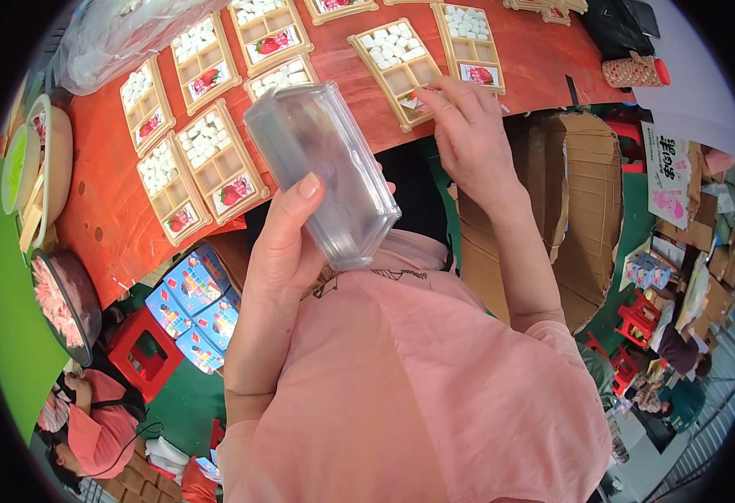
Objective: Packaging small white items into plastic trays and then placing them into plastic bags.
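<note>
My left hand [288, 230] is wrapped round a stack of clear plastic box lids [321, 168], held tilted above the table's near edge. My right hand [474, 138] reaches over a beige compartment tray [399, 74], its bent fingers down at the tray's lower compartment. Whatever lies between those fingertips is hidden by the hand; only a sliver of a printed card shows there. White marshmallow-like pieces [393, 44] fill that tray's upper compartment. Just right of it lies a similar tray [474, 52] with white pieces and a strawberry-printed packet [478, 75].
Several more filled trays [219, 155] lie on the red table [99, 197] at the left. A plastic bag [112, 42] is at the far left, a basin [66, 306] below. An open cardboard box [590, 218] stands right of me, blue printed boxes [200, 298] beside a red stool [145, 352].
</note>
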